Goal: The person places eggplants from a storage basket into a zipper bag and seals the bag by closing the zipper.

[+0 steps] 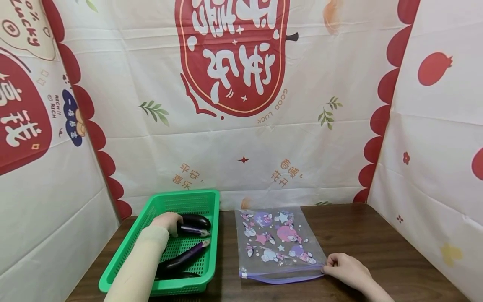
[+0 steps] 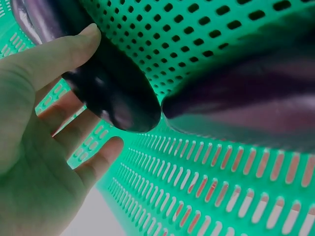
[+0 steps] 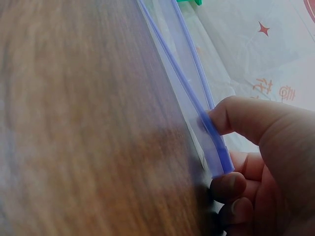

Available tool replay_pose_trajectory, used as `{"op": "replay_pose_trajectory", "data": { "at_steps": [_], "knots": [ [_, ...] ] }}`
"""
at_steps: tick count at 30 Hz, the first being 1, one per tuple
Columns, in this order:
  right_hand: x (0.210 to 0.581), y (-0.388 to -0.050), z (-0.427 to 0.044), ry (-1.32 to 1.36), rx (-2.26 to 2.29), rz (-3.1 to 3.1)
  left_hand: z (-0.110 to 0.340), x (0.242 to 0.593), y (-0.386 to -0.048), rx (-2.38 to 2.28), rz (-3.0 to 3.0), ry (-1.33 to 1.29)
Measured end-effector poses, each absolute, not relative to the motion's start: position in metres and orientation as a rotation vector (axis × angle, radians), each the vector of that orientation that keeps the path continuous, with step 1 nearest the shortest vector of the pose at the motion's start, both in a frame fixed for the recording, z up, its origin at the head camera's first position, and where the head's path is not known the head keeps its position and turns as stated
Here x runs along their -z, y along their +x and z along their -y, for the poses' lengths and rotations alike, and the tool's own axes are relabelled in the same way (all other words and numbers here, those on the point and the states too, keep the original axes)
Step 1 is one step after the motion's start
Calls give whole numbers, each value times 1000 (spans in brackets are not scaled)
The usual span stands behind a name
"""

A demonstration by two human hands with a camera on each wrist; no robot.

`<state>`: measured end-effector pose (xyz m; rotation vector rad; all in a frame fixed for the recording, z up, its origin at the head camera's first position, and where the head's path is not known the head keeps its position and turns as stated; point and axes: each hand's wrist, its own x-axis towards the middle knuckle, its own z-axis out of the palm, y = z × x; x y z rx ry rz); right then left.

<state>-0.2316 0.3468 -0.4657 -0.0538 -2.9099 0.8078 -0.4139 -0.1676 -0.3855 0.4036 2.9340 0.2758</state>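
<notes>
My left hand [image 1: 168, 221] reaches into a green plastic basket [image 1: 216, 247] holding several eggplants. In the left wrist view its thumb lies over a dark purple eggplant [image 2: 115, 88], with the fingers around the other side. Another eggplant [image 2: 246, 98] lies close to that one's rounded end, and one more eggplant [image 1: 185, 258] rests nearer the basket's front. On the right, my right hand [image 1: 348, 270] pinches the corner of a clear zip bag [image 1: 273, 239] printed with cartoon figures and stars. The bag lies flat, its purple zip edge [image 3: 184, 81] facing me and parted.
The basket and bag stand side by side on a dark brown wooden table [image 1: 347, 230]. A printed white cloth [image 1: 241, 147] hangs behind the table and along both sides. A white slider [image 1: 244, 275] sits at the bag's left front corner.
</notes>
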Motion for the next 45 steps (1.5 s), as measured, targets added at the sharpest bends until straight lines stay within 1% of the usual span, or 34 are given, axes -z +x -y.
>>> {"op": "replay_pose_trajectory", "data": {
  "at_steps": [15,26,34,45],
  "knots": [
    [472,-231,-347,-56,-802,2898,175,383,-414,-214,-2981,436],
    [469,-232,-348,-48,-808,2894,179,364,-403,-77,-3120,588],
    [467,-233,-346,-32,-787,2882,187,355,-396,-110,-3236,667],
    [469,-233,-348,-37,-801,2909,193,351,-390,-42,-3350,682]
  ]
}}
